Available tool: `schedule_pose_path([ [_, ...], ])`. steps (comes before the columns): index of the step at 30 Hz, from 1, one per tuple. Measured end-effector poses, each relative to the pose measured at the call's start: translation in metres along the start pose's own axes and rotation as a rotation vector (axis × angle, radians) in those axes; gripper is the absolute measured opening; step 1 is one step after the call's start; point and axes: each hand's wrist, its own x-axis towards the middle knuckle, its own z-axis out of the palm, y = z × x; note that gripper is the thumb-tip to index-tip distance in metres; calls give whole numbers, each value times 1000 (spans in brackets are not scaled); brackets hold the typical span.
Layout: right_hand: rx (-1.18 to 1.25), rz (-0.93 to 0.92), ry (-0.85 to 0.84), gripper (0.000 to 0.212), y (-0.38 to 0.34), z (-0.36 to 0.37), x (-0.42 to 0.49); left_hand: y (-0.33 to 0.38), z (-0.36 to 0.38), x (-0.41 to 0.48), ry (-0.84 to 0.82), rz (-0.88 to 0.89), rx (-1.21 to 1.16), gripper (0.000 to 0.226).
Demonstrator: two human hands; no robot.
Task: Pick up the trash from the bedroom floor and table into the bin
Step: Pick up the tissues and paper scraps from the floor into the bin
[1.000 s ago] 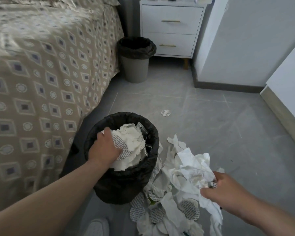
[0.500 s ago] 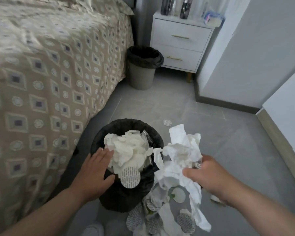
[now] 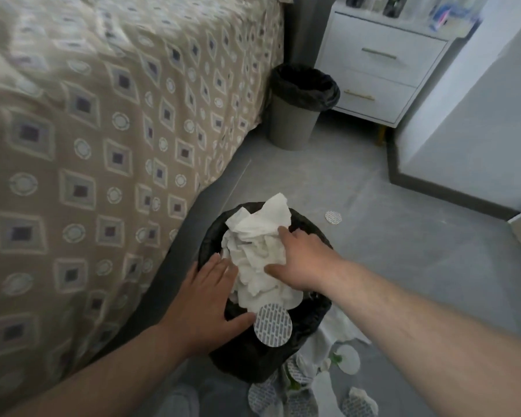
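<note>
Beige patterned bedspread [image 3: 103, 145] fills the left side, hanging down close beside the black-lined bin [image 3: 247, 356]. The left hand [image 3: 205, 296] lies flat on the bin's left rim, fingers straight and together, their tips touching the edge of the crumpled tissue wad [image 3: 253, 236]; it grips nothing and looks to be steadying the bin.

The wad sits heaped above the rim, its long axis running away from the person and one sheet standing up at the far side. The right hand [image 3: 307, 260] rests palm down on the wad's right flank, thumb and forefinger spread wide. The other fingers are hidden behind the hand, so I cannot tell whether it pinches the paper or only presses it. A round patterned seal disc [image 3: 272, 325] hangs over the near rim, just right of the left thumb, and looks likely to slip out.

What matters for the next move is that the remaining floor litter [image 3: 310, 383] lies low and to the right of the bin, directly under the right forearm. That puts the right hand nearer to it. A lone seal disc [image 3: 333, 218] lies apart on the floor beyond the bin, also on the right.
</note>
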Motion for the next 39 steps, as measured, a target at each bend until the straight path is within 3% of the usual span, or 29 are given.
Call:
schedule_pose_path([
  [2, -10, -65, 91, 89, -1, 4, -22, -2, 3, 0, 5, 19, -29, 113],
  [4, 1, -202, 191, 82, -1, 7, -47, -5, 5, -1, 7, 28, -50, 106],
  [7, -69, -370, 72, 73, -1, 16, -71, -8, 4, -3, 12, 31, -40, 106],
  [9, -93, -387, 0, 70, -2, 25, -71, -9, 4, -6, 10, 35, -24, 106],
  [15, 58, -279, -29, 41, -2, 34, -51, -9, 1, -9, 41, 92, -61, 92],
  [19, 495, -124, 13, 22, -3, 25, -35, -8, 4, -8, 26, 92, -87, 91],
  [22, 773, 53, 125, 31, -1, 19, -15, -8, 6, -7, 10, 87, -70, 91],
  [25, 554, 62, 100, 49, 2, 28, 2, -10, 6, -7, 7, 87, -34, 90],
  [30, 372, 35, -25, 56, 0, 45, 2, -16, 9, -8, 88, 143, 60, 74],
  [34, 308, -68, 96, 66, 4, 19, -32, -10, 0, -7, 138, 202, 164, 63],
  [37, 267, -105, 221, 61, 29, -2, -79, -11, -10, -5, 33, 226, 180, 44],
  [39, 291, -56, 254, 60, 57, -3, -113, -13, -13, -4, -40, 239, 225, 45],
])
